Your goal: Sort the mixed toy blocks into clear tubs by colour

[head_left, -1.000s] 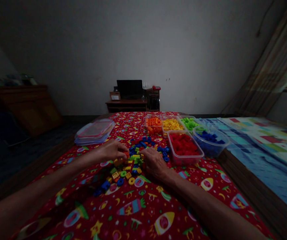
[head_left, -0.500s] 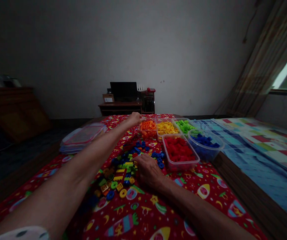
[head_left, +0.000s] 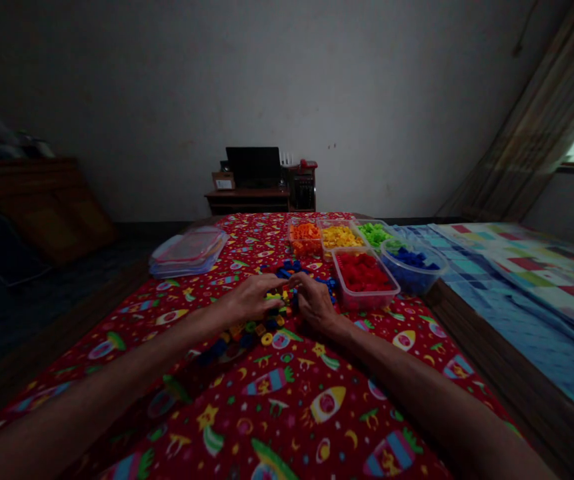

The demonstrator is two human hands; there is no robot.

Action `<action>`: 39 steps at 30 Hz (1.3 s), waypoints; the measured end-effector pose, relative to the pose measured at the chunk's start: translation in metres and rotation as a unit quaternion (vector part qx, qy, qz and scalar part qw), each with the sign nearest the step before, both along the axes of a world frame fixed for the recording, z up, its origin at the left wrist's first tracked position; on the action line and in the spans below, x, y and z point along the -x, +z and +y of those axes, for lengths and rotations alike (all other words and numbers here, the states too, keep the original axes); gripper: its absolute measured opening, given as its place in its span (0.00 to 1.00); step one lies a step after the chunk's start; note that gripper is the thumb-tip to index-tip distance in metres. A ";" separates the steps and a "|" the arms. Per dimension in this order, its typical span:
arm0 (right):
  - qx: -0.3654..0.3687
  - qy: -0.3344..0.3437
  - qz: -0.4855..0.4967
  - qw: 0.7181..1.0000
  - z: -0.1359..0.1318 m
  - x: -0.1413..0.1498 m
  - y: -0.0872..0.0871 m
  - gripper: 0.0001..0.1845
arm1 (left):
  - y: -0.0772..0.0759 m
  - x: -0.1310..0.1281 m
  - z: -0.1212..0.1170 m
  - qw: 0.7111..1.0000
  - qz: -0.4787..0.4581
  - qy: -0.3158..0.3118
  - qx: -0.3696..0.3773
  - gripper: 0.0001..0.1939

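Bricks [head_left: 277, 311] between left hand [head_left: 253, 297] and right hand [head_left: 315, 304], fingers [head_left: 303, 281] bent on both, any grip unclear.

2 bare forearms [head_left: 147, 357] angled inward, left hand [head_left: 255, 297] and right hand [head_left: 315, 303] nearly meeting, fingers [head_left: 269, 283] bent

The one view looks out from my own head, facing twelve o'clock and tipped down along the length of the desk [head_left: 287, 433]. My forearms [head_left: 167, 353] come in close below it, from eight and four o'clock, and my fingers [head_left: 273, 281] lie farther off, just to six of centre. It takes in widely: a far wall [head_left: 287, 80] at twelve, a cabinet [head_left: 41, 200] at nine, a bed [head_left: 471, 287] at three.
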State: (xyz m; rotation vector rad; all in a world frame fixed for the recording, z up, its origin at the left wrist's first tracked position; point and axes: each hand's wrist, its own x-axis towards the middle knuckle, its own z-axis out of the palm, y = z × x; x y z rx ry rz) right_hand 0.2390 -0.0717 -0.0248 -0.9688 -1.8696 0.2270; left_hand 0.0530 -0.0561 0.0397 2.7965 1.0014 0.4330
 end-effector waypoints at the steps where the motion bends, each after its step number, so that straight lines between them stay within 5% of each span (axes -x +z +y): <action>1: -0.001 -0.013 0.021 1.000 0.001 -0.001 0.001 0.23 | -0.006 -0.001 -0.005 1.000 0.005 -0.003 -0.013 0.14; 5: 0.001 -0.045 0.057 0.997 0.006 -0.010 0.008 0.20 | -0.020 -0.011 -0.012 0.998 0.039 -0.023 -0.039 0.08; 10: -0.001 -0.044 -0.011 0.999 0.011 -0.020 0.011 0.21 | -0.024 -0.017 -0.009 0.999 0.032 -0.011 -0.036 0.03; 18: 0.050 -0.088 -0.178 0.979 0.008 -0.022 -0.001 0.27 | -0.029 -0.017 -0.026 0.999 0.006 -0.029 0.019 0.07; 29: 0.096 -0.105 -0.162 0.976 0.008 -0.022 0.004 0.27 | -0.038 -0.026 -0.028 0.999 0.001 -0.052 0.000 0.09; 34: 0.095 -0.110 -0.174 0.974 0.007 -0.019 0.005 0.23 | -0.025 -0.016 -0.012 0.998 -0.054 -0.036 0.014 0.08; 39: 0.097 -0.110 -0.185 0.972 0.006 -0.016 0.007 0.18 | 0.007 -0.015 0.021 0.997 -0.074 0.025 0.000 0.10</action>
